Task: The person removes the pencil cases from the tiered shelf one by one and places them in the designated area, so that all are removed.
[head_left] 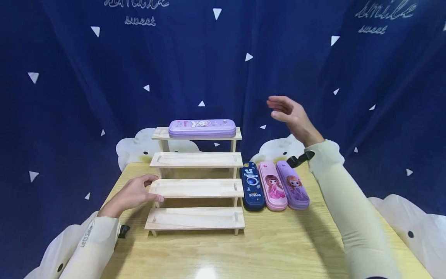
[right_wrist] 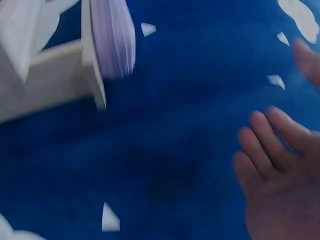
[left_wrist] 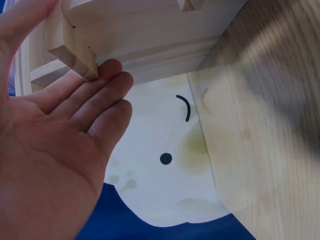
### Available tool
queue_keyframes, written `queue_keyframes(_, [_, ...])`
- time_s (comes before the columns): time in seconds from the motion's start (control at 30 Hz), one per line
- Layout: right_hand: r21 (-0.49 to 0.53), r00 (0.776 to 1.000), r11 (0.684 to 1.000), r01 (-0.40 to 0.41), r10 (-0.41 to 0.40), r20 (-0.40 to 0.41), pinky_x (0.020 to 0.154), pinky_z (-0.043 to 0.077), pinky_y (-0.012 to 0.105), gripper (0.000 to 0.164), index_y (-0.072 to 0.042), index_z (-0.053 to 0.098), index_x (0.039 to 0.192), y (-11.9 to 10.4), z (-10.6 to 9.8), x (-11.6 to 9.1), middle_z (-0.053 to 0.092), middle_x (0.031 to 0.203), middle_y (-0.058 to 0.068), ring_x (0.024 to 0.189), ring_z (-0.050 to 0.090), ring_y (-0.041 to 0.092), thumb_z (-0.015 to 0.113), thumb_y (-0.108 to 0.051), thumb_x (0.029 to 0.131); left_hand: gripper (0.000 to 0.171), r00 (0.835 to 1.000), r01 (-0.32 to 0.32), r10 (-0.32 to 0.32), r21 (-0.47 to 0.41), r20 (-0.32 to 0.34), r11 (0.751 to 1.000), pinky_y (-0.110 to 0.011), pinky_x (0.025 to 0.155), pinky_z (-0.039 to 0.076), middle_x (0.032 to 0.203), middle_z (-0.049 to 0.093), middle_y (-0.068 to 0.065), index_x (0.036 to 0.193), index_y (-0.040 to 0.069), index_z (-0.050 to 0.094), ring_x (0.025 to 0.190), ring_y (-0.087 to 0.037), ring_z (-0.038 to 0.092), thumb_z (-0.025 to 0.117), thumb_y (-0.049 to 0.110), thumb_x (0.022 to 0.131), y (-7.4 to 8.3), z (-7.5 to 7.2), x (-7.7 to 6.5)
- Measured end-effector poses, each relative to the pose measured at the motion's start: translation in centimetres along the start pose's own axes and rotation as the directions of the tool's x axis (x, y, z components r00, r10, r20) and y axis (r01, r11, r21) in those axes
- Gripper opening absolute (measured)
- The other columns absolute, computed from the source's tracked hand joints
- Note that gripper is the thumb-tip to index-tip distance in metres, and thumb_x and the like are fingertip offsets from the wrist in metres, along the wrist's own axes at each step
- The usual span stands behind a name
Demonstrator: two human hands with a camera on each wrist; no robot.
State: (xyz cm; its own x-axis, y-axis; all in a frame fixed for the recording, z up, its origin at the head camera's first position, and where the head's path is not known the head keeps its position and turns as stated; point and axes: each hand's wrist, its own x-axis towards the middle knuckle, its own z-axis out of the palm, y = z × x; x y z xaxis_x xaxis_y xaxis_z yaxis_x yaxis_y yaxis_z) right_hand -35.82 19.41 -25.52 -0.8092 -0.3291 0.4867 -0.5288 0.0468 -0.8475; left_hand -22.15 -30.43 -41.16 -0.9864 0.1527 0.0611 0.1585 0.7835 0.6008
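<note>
A stepped wooden display rack (head_left: 196, 188) with several tiers stands on the table. My left hand (head_left: 137, 190) holds the left end of one of its lower tiers, thumb at the front edge and fingers behind. In the left wrist view, the fingers (left_wrist: 107, 95) lie against the rack's wooden end. A light purple pencil case (head_left: 202, 128) with a cartoon print lies lengthwise on the top tier. My right hand (head_left: 294, 118) is raised in the air, right of that case and apart from it, fingers loosely bent and holding nothing. The right wrist view is blurred.
Right of the rack, three pencil cases lie side by side on the wooden table (head_left: 278, 240): a navy space-themed one (head_left: 253, 197), a pink one (head_left: 275, 190) and a purple one (head_left: 294, 190). A dark blue curtain (head_left: 209, 69) with white triangles hangs behind.
</note>
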Motion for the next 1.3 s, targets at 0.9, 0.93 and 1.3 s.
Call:
queue_keyframes(0.9, [-0.203, 0.915, 0.947, -0.25, 0.299, 0.27, 0.124, 0.031, 0.052, 0.087, -0.017, 0.043, 0.154, 5.4, 11.6, 6.7, 0.047, 0.158, 0.01, 0.139, 0.047, 0.031, 0.083, -0.02, 0.077, 0.09, 1.0, 0.025, -0.025, -0.037, -0.006, 0.999, -0.054, 0.108, 0.046, 0.137, 0.064, -0.021, 0.139, 0.003, 0.057, 0.128, -0.037, 0.06, 0.09, 0.048, 0.069, -0.4, 0.2, 0.1])
queue_keyframes(0.93, [-0.197, 0.916, 0.949, -0.246, 0.294, 0.272, 0.123, 0.031, 0.052, 0.086, -0.016, 0.043, 0.153, 5.4, 11.6, 6.6, 0.048, 0.157, 0.01, 0.138, 0.048, 0.032, 0.083, -0.019, 0.077, 0.089, 1.0, 0.019, -0.019, -0.035, -0.008, 0.999, -0.054, 0.108, 0.046, 0.136, 0.064, -0.021, 0.138, 0.003, 0.057, 0.127, -0.037, 0.06, 0.09, 0.048, 0.069, -0.4, 0.2, 0.0])
queue_keyframes(1.3, [-0.222, 0.931, 0.943, -0.248, 0.296, 0.212, 0.105, 0.042, 0.04, 0.076, -0.011, 0.055, 0.146, 5.0, 11.4, 4.7, 0.057, 0.143, 0.014, 0.122, 0.053, 0.031, 0.082, -0.02, 0.076, 0.088, 1.0, -0.003, 0.003, -0.024, -0.012, 1.0, -0.055, 0.108, 0.046, 0.137, 0.064, -0.023, 0.137, 0.0, 0.057, 0.13, -0.039, 0.059, 0.09, 0.046, 0.07, -0.4, 0.2, -0.2])
